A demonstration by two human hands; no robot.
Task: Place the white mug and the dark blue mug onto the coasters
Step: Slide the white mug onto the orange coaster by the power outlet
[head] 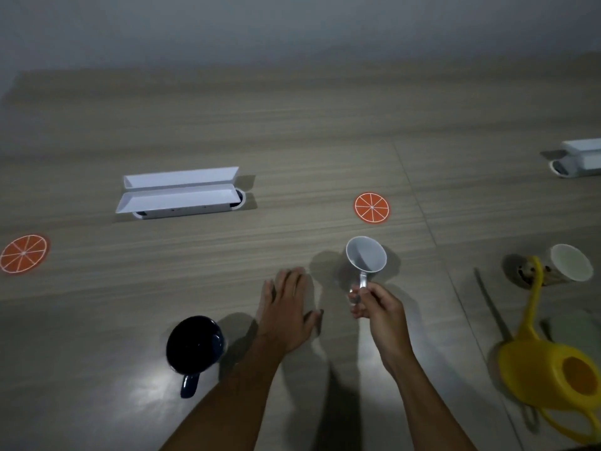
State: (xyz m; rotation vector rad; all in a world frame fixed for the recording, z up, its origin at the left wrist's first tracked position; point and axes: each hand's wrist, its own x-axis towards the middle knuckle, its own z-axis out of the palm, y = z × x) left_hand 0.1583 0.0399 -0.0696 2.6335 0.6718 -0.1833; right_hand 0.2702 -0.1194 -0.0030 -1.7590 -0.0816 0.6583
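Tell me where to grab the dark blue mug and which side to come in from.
Take the dark blue mug by its handle. The mug stands upright on the table, and the handle sticks out toward the person, so come in from the near side. The left hand lies flat and free just right of it; the right hand already holds the white mug.

Single head-worn view: I look forward and steeply down across the wood-grain tabletop (292,131), close above it. Both forearms enter from the bottom edge; the far wall fills the top. Wide-angle bowing curves the edges. I have no second view for overlap.
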